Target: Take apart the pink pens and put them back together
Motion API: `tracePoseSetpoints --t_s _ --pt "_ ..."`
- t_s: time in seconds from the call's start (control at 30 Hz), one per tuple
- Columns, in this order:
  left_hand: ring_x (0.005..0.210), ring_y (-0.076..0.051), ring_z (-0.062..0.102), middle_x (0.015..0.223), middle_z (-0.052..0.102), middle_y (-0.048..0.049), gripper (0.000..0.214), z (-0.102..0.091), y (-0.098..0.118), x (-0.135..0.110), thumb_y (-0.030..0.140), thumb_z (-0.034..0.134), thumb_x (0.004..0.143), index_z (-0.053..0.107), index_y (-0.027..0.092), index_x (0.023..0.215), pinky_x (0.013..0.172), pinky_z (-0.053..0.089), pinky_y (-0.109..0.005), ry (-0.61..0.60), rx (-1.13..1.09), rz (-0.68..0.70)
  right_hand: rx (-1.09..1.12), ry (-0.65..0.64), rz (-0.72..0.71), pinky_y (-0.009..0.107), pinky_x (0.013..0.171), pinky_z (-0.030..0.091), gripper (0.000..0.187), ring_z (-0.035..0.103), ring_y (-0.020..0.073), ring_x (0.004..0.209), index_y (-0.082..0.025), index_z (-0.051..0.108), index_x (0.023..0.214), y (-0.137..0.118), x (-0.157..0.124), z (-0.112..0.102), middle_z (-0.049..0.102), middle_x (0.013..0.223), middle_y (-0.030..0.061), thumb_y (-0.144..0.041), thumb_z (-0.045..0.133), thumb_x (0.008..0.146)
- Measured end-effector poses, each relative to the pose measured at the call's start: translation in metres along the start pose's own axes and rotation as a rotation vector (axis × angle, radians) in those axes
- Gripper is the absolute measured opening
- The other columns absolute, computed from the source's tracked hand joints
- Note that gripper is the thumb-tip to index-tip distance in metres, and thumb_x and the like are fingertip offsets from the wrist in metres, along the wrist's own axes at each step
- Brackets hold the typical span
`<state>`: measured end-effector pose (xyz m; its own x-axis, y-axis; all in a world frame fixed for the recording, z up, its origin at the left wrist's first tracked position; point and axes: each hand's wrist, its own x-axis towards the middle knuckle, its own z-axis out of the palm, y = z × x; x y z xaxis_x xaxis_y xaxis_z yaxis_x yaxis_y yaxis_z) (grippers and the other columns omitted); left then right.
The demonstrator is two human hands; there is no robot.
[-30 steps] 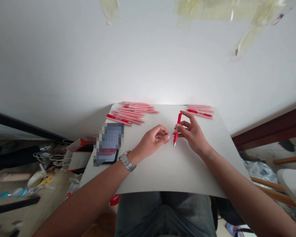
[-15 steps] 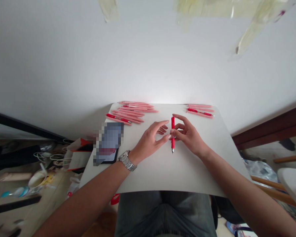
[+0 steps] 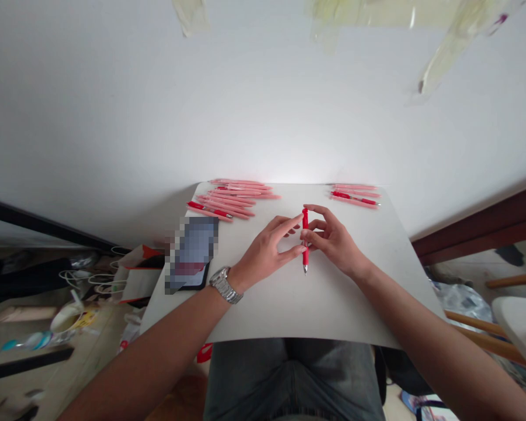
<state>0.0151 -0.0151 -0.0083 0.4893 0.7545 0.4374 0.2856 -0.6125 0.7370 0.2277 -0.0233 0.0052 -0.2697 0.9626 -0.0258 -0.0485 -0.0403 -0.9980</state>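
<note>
A red click pen [image 3: 305, 257] is upright in view over the middle of the white table, its silver tip towards me. My right hand [image 3: 331, 237] pinches its barrel between thumb and fingers, with the index fingertip on the top end. On the other side is my left hand [image 3: 272, 245], wearing a metal watch. Its fingers are apart; the index fingertip and thumb tip meet the pen's left side, without closing round it. A pile of pink pens [image 3: 234, 202] lies at the back left, with a red pen [image 3: 210, 210] at its front.
Back right on the table [image 3: 263, 316], several pens [image 3: 355, 195] lie side by side, one red among pink ones. A partly blurred phone-like device [image 3: 197, 251] rests at the left edge. The wall [image 3: 263, 117] stands directly behind the table; a paper bag [image 3: 142, 266] is at left.
My left hand has moved slightly right, its index fingertip and thumb now against the pen. A thin point now shows at the pen's silver tip. The piles are unchanged.
</note>
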Motion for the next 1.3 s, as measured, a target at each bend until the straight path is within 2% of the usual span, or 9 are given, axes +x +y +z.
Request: tracePoseSetpoints --t_s 0.37,1.3 --pt "0.111 -0.019 0.066 0.128 0.062 -0.0062 0.064 -0.0002 0.0019 0.0007 0.028 0.071 0.098 0.047 0.034 0.157 0.104 0.058 -0.04 -0.014 0.007 -0.02 -0.023 0.01 -0.017 0.04 0.076 0.065 0.082 0.07 0.0177 0.078 -0.033 0.038 0.161 0.0013 -0.0003 0.0003 0.068 0.093 -0.0003 -0.043 0.077 0.089" --pt "0.109 -0.019 0.066 0.123 0.064 -0.0055 0.067 0.0005 0.0003 0.0002 0.029 0.072 0.098 0.045 0.034 0.159 0.105 0.057 -0.039 -0.034 0.006 -0.042 -0.045 0.026 -0.004 0.04 0.076 0.066 0.07 0.07 0.019 0.08 -0.032 0.047 0.151 -0.0006 -0.0001 0.0003 0.067 0.093 -0.0001 -0.045 0.077 0.089"
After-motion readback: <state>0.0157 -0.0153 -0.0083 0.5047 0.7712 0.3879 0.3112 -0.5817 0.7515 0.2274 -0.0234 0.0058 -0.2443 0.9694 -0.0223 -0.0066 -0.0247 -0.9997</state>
